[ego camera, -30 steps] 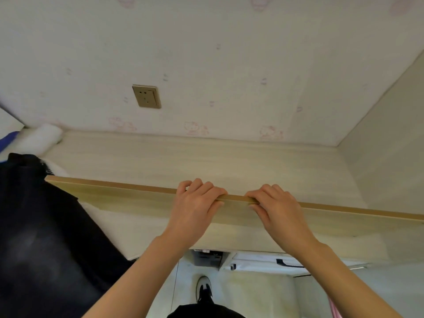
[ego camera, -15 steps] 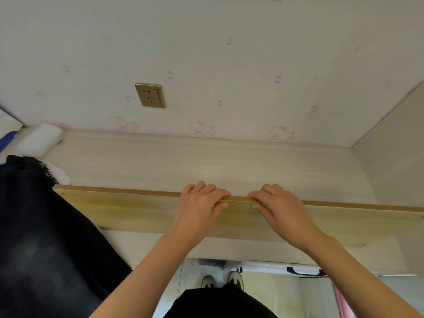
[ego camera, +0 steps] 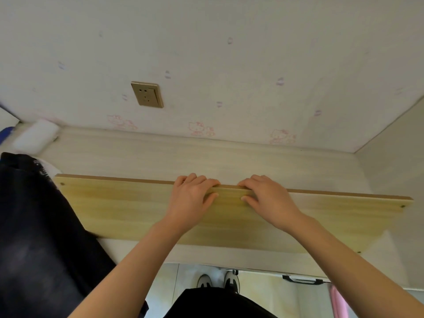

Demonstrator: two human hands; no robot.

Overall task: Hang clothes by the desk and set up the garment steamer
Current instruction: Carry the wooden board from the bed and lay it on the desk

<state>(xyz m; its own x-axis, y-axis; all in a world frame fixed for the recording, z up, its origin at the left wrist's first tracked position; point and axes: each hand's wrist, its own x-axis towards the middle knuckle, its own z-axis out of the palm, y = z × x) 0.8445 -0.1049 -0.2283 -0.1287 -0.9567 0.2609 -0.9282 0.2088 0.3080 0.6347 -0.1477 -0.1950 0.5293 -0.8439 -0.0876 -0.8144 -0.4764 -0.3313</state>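
Note:
A long light wooden board (ego camera: 128, 207) stands tilted on the pale desk top (ego camera: 160, 157), its upper edge away from me. My left hand (ego camera: 191, 198) and my right hand (ego camera: 268, 198) sit side by side at the middle of that upper edge, fingers curled over it and thumbs pressing the near face. A dark garment (ego camera: 34, 237) lies draped over the desk's left end and hangs down past its front. No steamer shows.
A brass wall socket (ego camera: 147, 94) sits in the patterned wallpaper above the desk. A white roll (ego camera: 35, 136) lies at the back left corner. A side panel (ego camera: 394, 161) closes the desk on the right. Below are floor tiles, my shoes (ego camera: 218, 281) and a black handle (ego camera: 302, 281).
The board's near face has tipped more toward me and shows wider. Both hands keep the same grip on its top edge. The view has shifted down a little.

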